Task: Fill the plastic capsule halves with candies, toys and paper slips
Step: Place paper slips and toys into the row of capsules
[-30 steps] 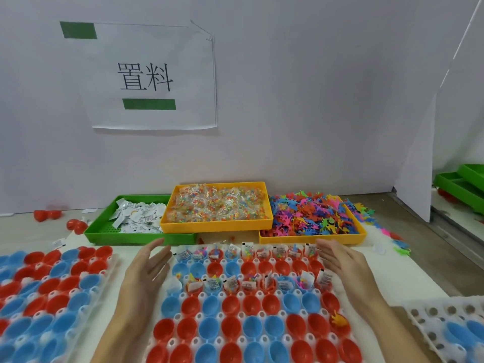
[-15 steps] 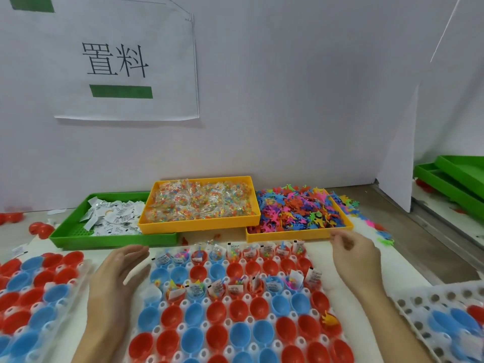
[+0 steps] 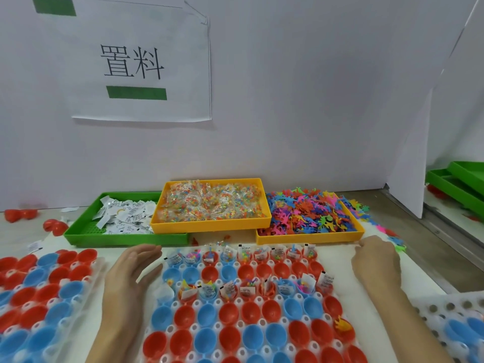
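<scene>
Capsule halves (image 3: 251,314), red and blue, sit open side up in a clear holder tray (image 3: 167,330) in the middle of the desk (image 3: 327,254), between the person's two hands. The left hand (image 3: 131,279) lies at the tray's left edge, palm turned inward, fingers straight and together, its grip spread and holding nothing. The right hand (image 3: 377,263) is at the tray's far right corner, just in front of the toy tray, back of the hand up and fingers curled under; whether its grip pinches anything I cannot tell. In the farthest row and in the third row the halves already carry paper slips, candy packets and small toys; the row between them and the nearer rows look bare, save one orange toy (image 3: 343,325) in a red half near the right edge. Behind the holder stand three supply trays side by side: a green tray (image 3: 125,238) of paper slips (image 3: 125,216) at the left, a yellow tray (image 3: 209,226) of candy packets (image 3: 213,201) in the middle, and another yellow tray (image 3: 309,238) heaped with bright toys (image 3: 309,213) at the right. A second holder (image 3: 39,297) of halves lies at the left, and a white holder (image 3: 450,310) at the right. On the white wall hangs a paper sign (image 3: 136,64) with printed characters and green bars.
</scene>
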